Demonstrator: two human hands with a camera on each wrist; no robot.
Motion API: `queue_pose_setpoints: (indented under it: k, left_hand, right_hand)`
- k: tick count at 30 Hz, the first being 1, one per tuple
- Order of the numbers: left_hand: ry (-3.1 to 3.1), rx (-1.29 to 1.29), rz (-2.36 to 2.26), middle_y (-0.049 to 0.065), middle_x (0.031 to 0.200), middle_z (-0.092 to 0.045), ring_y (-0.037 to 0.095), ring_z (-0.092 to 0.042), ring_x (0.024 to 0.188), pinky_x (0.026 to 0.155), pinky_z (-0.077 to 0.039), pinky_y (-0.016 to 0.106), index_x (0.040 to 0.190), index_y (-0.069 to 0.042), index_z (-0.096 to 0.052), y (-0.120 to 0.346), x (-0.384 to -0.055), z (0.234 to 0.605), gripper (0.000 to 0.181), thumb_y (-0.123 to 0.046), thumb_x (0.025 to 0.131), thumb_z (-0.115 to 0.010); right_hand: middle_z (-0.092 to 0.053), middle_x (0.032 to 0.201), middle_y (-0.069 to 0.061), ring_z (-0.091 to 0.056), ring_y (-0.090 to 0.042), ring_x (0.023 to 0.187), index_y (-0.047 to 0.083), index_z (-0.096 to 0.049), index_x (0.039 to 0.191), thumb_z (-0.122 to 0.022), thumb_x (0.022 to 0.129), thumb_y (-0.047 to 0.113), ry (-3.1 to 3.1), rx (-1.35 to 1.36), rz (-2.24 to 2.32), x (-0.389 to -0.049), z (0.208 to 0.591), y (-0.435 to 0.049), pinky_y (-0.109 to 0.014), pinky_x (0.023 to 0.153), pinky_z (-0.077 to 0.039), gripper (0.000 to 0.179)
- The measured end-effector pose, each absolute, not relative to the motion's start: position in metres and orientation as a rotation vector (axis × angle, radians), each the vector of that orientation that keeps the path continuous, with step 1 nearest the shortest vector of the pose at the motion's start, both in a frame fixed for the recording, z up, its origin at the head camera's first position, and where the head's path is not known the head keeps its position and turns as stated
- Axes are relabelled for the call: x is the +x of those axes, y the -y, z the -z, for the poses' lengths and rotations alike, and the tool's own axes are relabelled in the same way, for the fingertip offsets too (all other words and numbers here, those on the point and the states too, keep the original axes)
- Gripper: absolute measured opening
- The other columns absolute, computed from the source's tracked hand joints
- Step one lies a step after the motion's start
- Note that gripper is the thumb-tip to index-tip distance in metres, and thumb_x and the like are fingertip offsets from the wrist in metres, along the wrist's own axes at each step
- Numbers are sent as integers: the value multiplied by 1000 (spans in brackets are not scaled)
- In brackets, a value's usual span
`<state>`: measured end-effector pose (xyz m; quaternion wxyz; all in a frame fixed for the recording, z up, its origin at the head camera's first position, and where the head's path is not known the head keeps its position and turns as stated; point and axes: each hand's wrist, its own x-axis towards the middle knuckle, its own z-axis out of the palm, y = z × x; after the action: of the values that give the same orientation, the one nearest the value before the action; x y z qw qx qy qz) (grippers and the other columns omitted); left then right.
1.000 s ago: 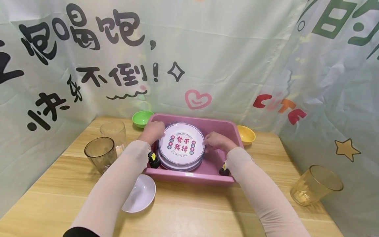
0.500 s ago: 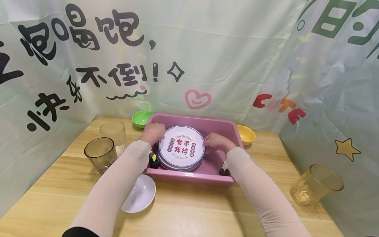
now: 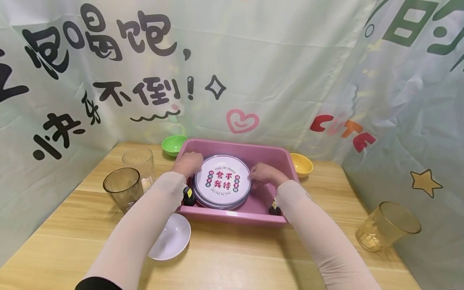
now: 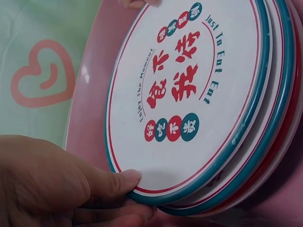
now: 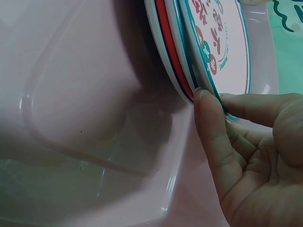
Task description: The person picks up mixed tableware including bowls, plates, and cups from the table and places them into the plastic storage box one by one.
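Observation:
A round white plate (image 3: 222,181) with red and teal printing lies on top of a stack inside the pink tub (image 3: 235,216). My left hand (image 3: 189,163) pinches its left edge; in the left wrist view the thumb (image 4: 130,178) is over the rim and the fingers are beneath. On the opposite side, my right hand (image 3: 268,174) pinches the rim between thumb and finger, shown close in the right wrist view. Under the top plate sit another teal-rimmed plate (image 4: 283,90) and a red-edged plate (image 5: 168,35). The stack fills the tub's left part.
A green bowl (image 3: 174,145) and yellow bowl (image 3: 301,165) stand behind the tub's corners. Clear (image 3: 138,161) and brown (image 3: 122,186) glasses stand at left, an amber glass (image 3: 387,227) at right. A white bowl (image 3: 174,237) is partly behind the left forearm. Printed cloth hangs around the table.
The top plate has come down and slightly toward me, now lying closer over the stack, with less of the lower plates showing. Both hands keep hold and have barely moved.

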<state>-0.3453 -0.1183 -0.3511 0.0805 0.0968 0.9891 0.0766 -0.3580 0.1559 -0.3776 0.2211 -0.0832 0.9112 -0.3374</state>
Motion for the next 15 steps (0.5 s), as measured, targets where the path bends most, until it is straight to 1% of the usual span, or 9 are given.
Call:
queue_pose_setpoints:
  k: [4, 6, 10, 13, 15]
  left_hand:
    - [-2919, 228, -303, 14, 93, -63, 25, -61, 74, 59, -51, 31, 102, 0, -66, 118, -346, 352, 15, -3, 89, -58]
    - [-2888, 188, -341, 15, 92, -63, 24, -62, 70, 56, -51, 30, 102, 1, -65, 118, -347, 353, 15, -2, 90, -57]
    - [-2848, 130, -370, 16, 91, -63, 22, -61, 64, 52, -52, 28, 102, 1, -64, 118, -353, 357, 14, -3, 91, -56]
    - [-2838, 111, -360, 15, 91, -63, 21, -61, 62, 52, -52, 28, 101, 1, -64, 117, -356, 359, 13, -3, 92, -56]
    - [-2833, 113, -328, 15, 88, -63, 20, -62, 60, 51, -52, 27, 99, 1, -64, 117, -358, 359, 13, 0, 91, -54]
  right_hand:
    - [-66, 80, -13, -68, -19, 67, -2, -58, 97, -63, 94, 8, -2535, -234, 908, -358, 378, -155, -35, 68, -58, 11]
    - [-66, 81, -13, -68, -19, 67, -3, -58, 100, -63, 94, 8, -2533, -245, 900, -358, 378, -155, -35, 69, -58, 13]
    - [-67, 80, -14, -68, -20, 67, -3, -59, 99, -63, 93, 8, -2524, -268, 908, -359, 379, -156, -36, 68, -58, 13]
    - [-66, 78, -13, -67, -20, 65, -2, -59, 95, -64, 93, 8, -2520, -279, 905, -359, 380, -156, -35, 68, -59, 11]
    - [-65, 75, -12, -67, -19, 64, -2, -59, 92, -64, 92, 7, -2522, -288, 897, -359, 380, -155, -35, 68, -59, 10]
